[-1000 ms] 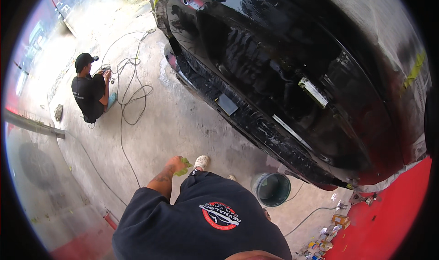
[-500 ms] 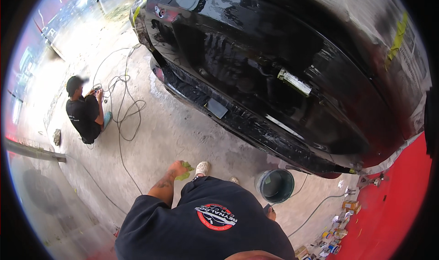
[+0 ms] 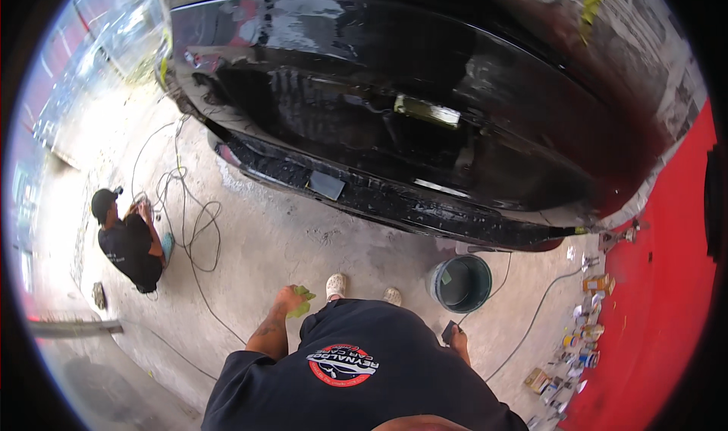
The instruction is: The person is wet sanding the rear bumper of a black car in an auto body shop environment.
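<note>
My left hand [image 3: 285, 300] is closed on a crumpled yellow-green cloth [image 3: 302, 302], held low beside my left leg. Down at my right side, my right hand [image 3: 459, 342] grips a small dark flat pad [image 3: 448, 331]. Ahead of me stands the rear of a car, its glossy black trunk lid [image 3: 356, 120] looking wet in places. A grey rectangular sheet [image 3: 327, 186] lies on the black bumper [image 3: 387, 202]. Both hands are apart from the car. Nearest my right hand is a dark bucket [image 3: 434, 288], with a small pale green piece [image 3: 446, 277] inside it.
A co-worker [image 3: 130, 245] in black squats at the left, hands near tangled cables [image 3: 186, 203] on the concrete floor. Hoses run across the floor on both sides. Cans and boxes [image 3: 580, 347] line the red wall [image 3: 667, 264] at right. Masking sheets and yellow tape [image 3: 591, 6] border the car.
My view has turned, so the car appears more level and farther left. My right hand and its dark pad show more fully beside my body. The left hand still holds the cloth.
</note>
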The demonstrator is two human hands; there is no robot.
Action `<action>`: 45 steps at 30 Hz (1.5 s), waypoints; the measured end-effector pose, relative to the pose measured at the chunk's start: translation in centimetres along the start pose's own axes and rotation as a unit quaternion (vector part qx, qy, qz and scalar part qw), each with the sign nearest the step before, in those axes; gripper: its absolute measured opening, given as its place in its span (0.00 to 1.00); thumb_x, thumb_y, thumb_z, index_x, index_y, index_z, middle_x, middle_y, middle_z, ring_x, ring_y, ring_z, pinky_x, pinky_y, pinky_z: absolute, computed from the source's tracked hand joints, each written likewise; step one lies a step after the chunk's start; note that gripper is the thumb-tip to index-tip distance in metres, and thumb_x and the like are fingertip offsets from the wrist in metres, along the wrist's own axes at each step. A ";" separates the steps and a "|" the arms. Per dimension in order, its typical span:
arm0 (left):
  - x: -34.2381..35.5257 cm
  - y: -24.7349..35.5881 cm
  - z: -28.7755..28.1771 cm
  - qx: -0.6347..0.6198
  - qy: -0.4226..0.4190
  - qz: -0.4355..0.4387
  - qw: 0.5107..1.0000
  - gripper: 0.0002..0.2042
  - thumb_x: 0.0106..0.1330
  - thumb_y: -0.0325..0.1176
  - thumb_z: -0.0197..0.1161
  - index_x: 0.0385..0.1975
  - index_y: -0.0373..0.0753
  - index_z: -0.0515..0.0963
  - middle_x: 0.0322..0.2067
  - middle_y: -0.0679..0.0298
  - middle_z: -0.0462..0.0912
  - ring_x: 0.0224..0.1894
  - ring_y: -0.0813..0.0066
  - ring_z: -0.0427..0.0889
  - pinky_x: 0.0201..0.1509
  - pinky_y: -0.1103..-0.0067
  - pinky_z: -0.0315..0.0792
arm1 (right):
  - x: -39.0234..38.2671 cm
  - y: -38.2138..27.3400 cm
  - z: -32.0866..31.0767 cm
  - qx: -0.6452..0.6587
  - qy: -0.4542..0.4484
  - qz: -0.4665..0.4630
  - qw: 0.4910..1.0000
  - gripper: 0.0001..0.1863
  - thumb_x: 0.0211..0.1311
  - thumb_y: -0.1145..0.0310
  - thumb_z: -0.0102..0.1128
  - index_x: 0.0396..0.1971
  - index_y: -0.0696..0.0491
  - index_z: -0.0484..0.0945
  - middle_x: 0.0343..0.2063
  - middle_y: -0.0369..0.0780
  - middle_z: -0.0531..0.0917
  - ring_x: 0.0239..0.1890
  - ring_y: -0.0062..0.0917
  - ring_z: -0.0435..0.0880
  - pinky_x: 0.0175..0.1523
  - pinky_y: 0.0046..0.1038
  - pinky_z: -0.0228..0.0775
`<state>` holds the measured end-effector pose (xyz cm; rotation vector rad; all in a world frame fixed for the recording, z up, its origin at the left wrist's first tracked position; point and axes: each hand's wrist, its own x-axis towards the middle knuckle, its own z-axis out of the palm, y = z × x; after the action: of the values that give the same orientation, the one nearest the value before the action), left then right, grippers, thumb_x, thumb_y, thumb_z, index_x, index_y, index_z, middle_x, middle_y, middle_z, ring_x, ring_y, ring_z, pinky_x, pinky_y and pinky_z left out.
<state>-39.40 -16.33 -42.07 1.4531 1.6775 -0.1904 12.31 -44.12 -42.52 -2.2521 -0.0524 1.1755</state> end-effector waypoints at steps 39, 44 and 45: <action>-1.7 5.5 -3.2 -0.056 -0.109 0.096 0.988 0.16 0.57 0.31 0.66 0.46 0.36 0.84 0.37 0.54 0.89 0.37 0.66 0.88 0.43 0.72 0.81 | 1.0 5.9 2.9 -0.024 0.081 -0.053 0.995 0.24 0.71 0.51 0.54 0.44 0.60 0.81 0.25 0.44 0.83 0.22 0.30 0.80 0.27 0.33 0.71; 0.7 4.2 -2.7 0.059 -0.119 0.112 0.985 0.18 0.56 0.32 0.67 0.46 0.34 0.83 0.37 0.54 0.89 0.37 0.65 0.88 0.43 0.70 0.81 | -0.8 4.7 3.1 -0.012 0.082 -0.044 0.996 0.24 0.71 0.51 0.53 0.41 0.61 0.81 0.29 0.46 0.84 0.33 0.34 0.84 0.41 0.37 0.73; 1.1 4.0 -2.7 0.066 -0.125 0.127 0.982 0.18 0.56 0.33 0.67 0.47 0.34 0.83 0.36 0.54 0.89 0.37 0.64 0.88 0.43 0.70 0.80 | -0.9 4.8 3.3 -0.032 0.101 -0.060 0.993 0.23 0.71 0.51 0.52 0.41 0.60 0.81 0.30 0.48 0.85 0.34 0.36 0.84 0.43 0.38 0.73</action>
<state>-37.27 -12.66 -39.58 1.6516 1.2864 -0.3326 8.17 -46.77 -45.82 -2.3770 -0.1443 0.8916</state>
